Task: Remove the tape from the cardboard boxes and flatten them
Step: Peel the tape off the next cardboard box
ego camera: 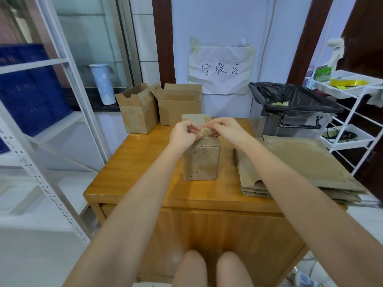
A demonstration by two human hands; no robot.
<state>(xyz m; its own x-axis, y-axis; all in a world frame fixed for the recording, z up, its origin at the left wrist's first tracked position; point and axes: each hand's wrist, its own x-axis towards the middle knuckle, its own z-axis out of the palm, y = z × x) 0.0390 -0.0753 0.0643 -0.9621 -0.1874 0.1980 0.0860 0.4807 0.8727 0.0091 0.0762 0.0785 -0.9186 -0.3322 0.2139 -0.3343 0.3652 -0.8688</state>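
Observation:
A closed cardboard box [201,160] stands upright in the middle of the wooden table [145,162]. Above its top, my left hand [184,134] and my right hand [222,128] both pinch a crumpled piece of clear yellowish tape [204,130] between their fingertips. Two open boxes stand at the table's far edge: one on the left [137,112] and one beside it [179,106]. A stack of flattened cardboard [300,166] lies on the table's right side.
A bin lined with a black bag [290,108] stands at the back right, with tape scraps inside. A white wire rack [352,121] is to the right and white metal shelving [51,121] with blue crates to the left. A paper sign [220,69] hangs on the wall.

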